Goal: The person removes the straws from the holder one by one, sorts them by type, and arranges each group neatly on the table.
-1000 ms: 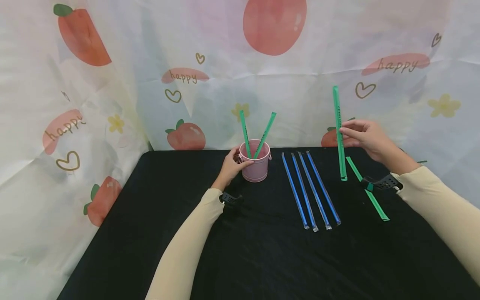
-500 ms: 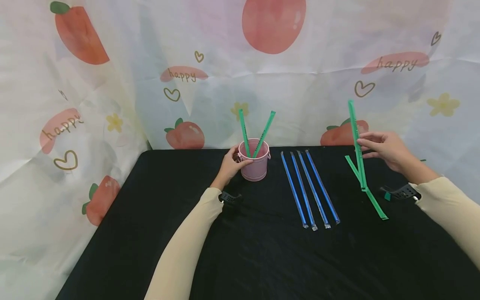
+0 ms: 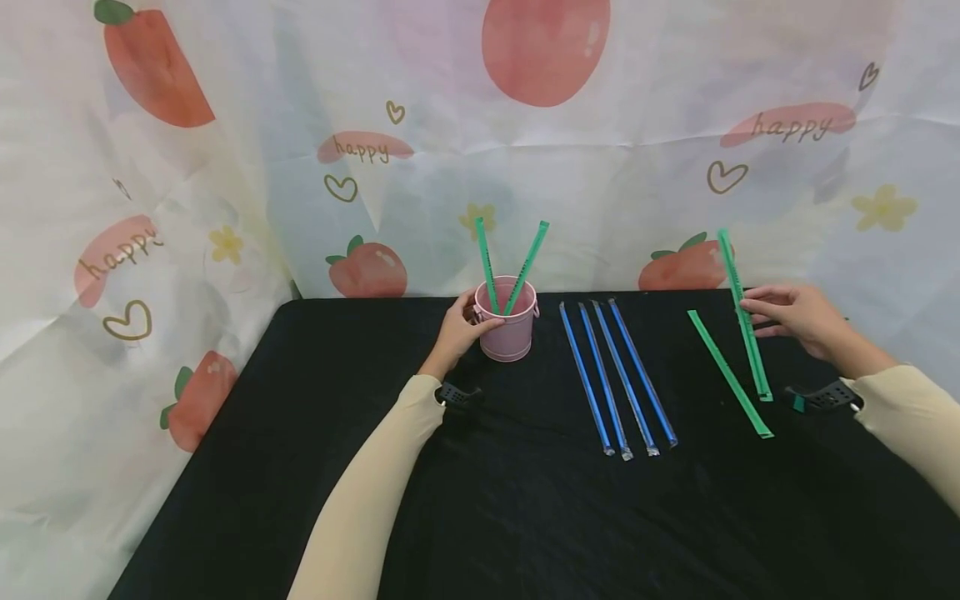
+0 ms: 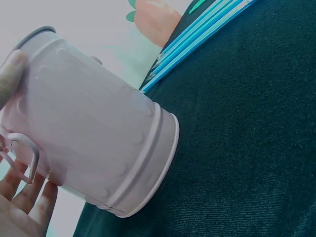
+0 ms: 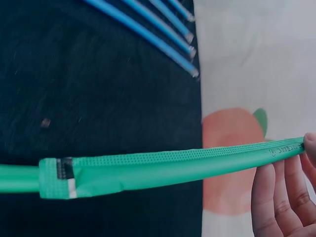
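Note:
A small pink metal bucket [image 3: 507,329] stands near the table's back edge, two green wrapped straws [image 3: 530,267] leaning apart inside it. My left hand [image 3: 459,335] grips its left side, thumb across the front near the rim; the left wrist view shows the bucket's wall [image 4: 89,118] and a side handle loop. At the right my right hand [image 3: 798,321] pinches a green wrapped straw [image 3: 745,317] by its middle, tilted, its lower end towards me. Left of it another green wrapped straw [image 3: 727,371] lies on the table. The right wrist view shows the held straw's printed wrapper [image 5: 173,170].
Several blue wrapped straws [image 3: 618,379] lie side by side between bucket and right hand. Black cloth covers the table [image 3: 525,517]. A fruit-printed curtain [image 3: 570,192] hangs behind and along the left side.
My right hand has moved right and lower with the green straw, passing over the one lying on the table to its right side. My left hand stays on the bucket.

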`<action>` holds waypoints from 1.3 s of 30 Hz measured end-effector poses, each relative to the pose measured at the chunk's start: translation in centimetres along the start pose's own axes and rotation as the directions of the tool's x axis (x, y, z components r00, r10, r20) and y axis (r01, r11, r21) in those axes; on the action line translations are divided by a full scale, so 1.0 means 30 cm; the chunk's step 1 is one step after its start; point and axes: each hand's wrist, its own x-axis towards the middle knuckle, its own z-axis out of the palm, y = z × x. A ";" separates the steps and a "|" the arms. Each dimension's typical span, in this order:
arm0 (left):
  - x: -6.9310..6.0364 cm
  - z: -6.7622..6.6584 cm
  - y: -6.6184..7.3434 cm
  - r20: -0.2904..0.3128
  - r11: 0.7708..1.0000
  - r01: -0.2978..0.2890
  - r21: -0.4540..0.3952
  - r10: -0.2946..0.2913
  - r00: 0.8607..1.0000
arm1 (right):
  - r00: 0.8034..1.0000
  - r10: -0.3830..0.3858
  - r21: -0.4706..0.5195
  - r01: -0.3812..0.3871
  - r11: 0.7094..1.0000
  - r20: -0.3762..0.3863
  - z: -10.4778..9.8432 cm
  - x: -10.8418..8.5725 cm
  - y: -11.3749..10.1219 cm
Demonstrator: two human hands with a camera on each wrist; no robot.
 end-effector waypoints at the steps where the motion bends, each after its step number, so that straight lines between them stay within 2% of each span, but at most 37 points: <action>1: 0.000 -0.001 0.000 -0.002 1.000 0.001 0.000 -0.001 1.000 | 1.000 0.008 -0.012 -0.008 1.000 -0.002 -0.004 -0.001 0.005; 13: -0.001 -0.006 -0.007 -0.004 1.000 0.008 0.002 -0.008 1.000 | 0.993 0.114 -0.119 -0.112 0.987 0.015 -0.031 0.008 0.091; 26: -0.005 -0.005 -0.003 -0.001 1.000 0.019 -0.012 -0.019 1.000 | 0.982 0.179 -0.180 -0.166 0.970 0.061 -0.027 0.017 0.176; 34: 0.003 -0.005 -0.004 -0.005 1.000 0.010 -0.002 -0.010 1.000 | 0.978 0.198 -0.245 -0.179 0.953 0.057 -0.026 0.035 0.217; 39: 0.005 -0.002 -0.002 -0.005 1.000 0.012 0.003 -0.012 1.000 | 0.974 0.220 -0.254 -0.202 0.946 0.048 -0.030 0.046 0.238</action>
